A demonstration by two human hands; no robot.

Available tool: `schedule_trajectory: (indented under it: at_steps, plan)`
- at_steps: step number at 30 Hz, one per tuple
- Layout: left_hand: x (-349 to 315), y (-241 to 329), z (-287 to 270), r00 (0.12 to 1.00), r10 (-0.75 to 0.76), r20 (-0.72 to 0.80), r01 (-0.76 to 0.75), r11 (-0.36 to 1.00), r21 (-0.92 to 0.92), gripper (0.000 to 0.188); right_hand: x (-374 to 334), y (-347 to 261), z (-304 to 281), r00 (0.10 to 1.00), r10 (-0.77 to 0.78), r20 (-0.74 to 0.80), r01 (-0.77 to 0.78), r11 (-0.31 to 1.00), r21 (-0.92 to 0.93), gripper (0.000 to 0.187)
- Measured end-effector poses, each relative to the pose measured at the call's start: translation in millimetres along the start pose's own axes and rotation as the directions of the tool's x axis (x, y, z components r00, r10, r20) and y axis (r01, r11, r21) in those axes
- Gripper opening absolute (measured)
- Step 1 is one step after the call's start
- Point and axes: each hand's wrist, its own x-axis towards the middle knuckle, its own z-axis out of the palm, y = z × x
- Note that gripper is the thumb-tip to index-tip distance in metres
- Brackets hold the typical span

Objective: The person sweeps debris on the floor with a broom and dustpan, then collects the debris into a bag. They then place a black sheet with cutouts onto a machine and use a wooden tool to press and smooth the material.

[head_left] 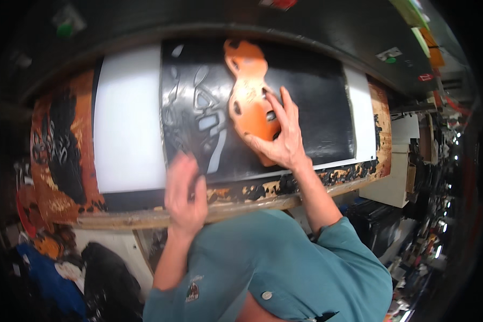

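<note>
An orange, curvy-edged plate (249,86) with several oval holes lies lengthwise on a black sheet (319,107). It looks like a cutting die or pattern; which of these I cannot tell. My right hand (287,139) is on its near half, thumb at the left edge and fingers over the right side, gripping it. My left hand (185,193), smeared by motion, hovers at the bench's front edge with its thumb apart from the fingers and nothing visible in it. Just beyond it, the left part of the black sheet has several cut-out openings showing a pale surface beneath.
Under the black sheet is a white board (127,118). Black offcuts (64,145) are heaped on the worn bench at the left, and more scraps line its front edge (241,206). A dark machine beam (327,32) spans the far side. Dark bags (110,273) lie below left.
</note>
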Motion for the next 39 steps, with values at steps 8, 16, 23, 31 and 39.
schedule_trajectory:
  at_steps: [8, 16, 23, 31, 39]
  plan:
    - [-56.2, 10.5, 23.9, 0.971, 0.144, 0.192, -0.166, 0.981, 0.104, 0.013, -18.4, -0.4, 12.4, 0.986, 0.058, -0.154, -0.012, 0.96, 0.281, 0.081]
    - [-67.5, -17.8, 30.0, 0.988, 0.156, 0.018, -0.155, 0.951, 0.266, 0.021, -18.9, 80.1, -124.1, 0.658, 0.396, -0.64, 0.076, 0.812, 0.579, 0.016]
    - [-61.3, -38.1, 31.1, 0.987, 0.155, -0.032, -0.138, 0.939, 0.315, 0.02, -29.7, 136.9, -193.9, 0.66, 0.159, -0.734, 0.096, 0.952, 0.292, 0.018]
    - [-48.4, -42.4, 28.9, 0.975, 0.216, -0.051, -0.17, 0.875, 0.454, 0.032, -164.9, 136.1, -106.0, 0.779, 0.098, -0.62, -0.144, 0.989, -0.024, 0.018]
    - [-58.0, -9.1, 64.9, 0.997, 0.073, 0.024, -0.077, 0.961, 0.267, 0.039, -172.3, 132.4, -101.0, 0.819, 0.241, -0.521, -0.271, 0.962, 0.02, 0.024]
